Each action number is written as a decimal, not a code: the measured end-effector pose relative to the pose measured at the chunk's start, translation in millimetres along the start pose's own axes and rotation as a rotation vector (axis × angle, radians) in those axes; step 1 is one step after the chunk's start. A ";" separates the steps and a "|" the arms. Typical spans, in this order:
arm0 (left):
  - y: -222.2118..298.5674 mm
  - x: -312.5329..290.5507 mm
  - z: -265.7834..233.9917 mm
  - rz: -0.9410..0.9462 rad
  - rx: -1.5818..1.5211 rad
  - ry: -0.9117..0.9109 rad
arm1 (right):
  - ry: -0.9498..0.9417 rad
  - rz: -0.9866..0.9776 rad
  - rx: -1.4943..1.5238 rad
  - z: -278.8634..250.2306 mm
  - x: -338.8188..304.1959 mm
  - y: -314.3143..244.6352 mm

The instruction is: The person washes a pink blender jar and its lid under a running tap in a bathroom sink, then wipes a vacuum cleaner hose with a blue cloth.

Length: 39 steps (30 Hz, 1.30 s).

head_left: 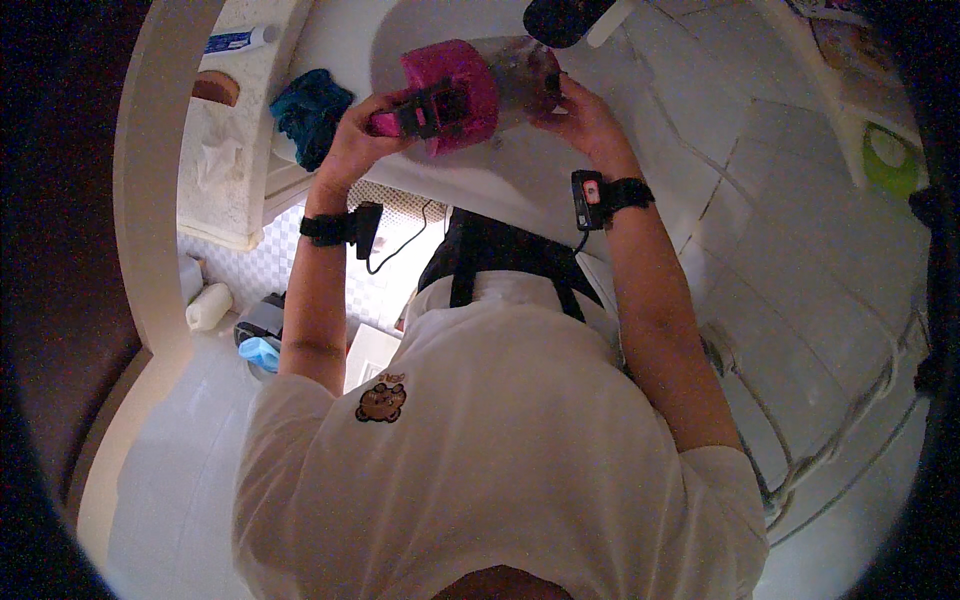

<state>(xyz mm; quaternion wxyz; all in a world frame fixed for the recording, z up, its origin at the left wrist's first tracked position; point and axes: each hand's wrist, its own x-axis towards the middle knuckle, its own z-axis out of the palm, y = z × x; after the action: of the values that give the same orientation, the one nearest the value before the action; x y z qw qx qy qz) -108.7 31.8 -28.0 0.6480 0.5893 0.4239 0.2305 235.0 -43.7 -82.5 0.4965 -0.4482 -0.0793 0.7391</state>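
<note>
While both hands pinch tight, left hand (pixel 352 140) on the pink cup (pixel 455 88), right hand (pixel 583 118) on the clear lid (pixel 520 70), a slip could drop them into the far sink (pixel 400 40).

At twelve o'clock, the white basin (pixel 420 30) looks like smooth glazed ceramic with a soft shine. Over it, the left hand (pixel 352 140) grips a magenta cup (pixel 455 85) of slightly glossy plastic by its handle, while the right hand (pixel 580 115) touches a clear container (pixel 520 65), shiny and transparent, plastic or glass. At eleven o'clock, a teal cloth (pixel 310 110) lies crumpled, soft and matt, beside a speckled ledge (pixel 235 120) with a rough stone-like look. The floor tiles (pixel 800 260), at three o'clock, appear smooth and faintly glossy. The white shirt (pixel 500 450), at six o'clock, is matt knitted fabric.
</note>
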 end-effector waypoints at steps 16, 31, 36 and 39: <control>1.1 -5.3 14.0 -0.076 0.004 0.074 | 0.241 -0.100 -0.094 36.4 8.5 12.1; 5.7 -14.1 27.7 0.213 0.344 -0.041 | 0.161 0.028 0.249 18.6 0.8 24.3; 15.1 -19.8 36.4 0.513 0.793 -0.131 | 0.169 0.095 -0.075 20.7 -5.6 19.1; 12.6 -18.0 35.1 0.479 0.776 -0.146 | 0.227 0.074 -0.130 14.3 -7.4 28.2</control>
<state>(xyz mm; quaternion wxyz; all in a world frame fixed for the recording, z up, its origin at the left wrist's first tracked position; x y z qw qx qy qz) -87.0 0.1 -12.8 0.3362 0.8843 0.2838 0.1561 206.5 -58.9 -85.6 0.4446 -0.5626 -0.0535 0.6949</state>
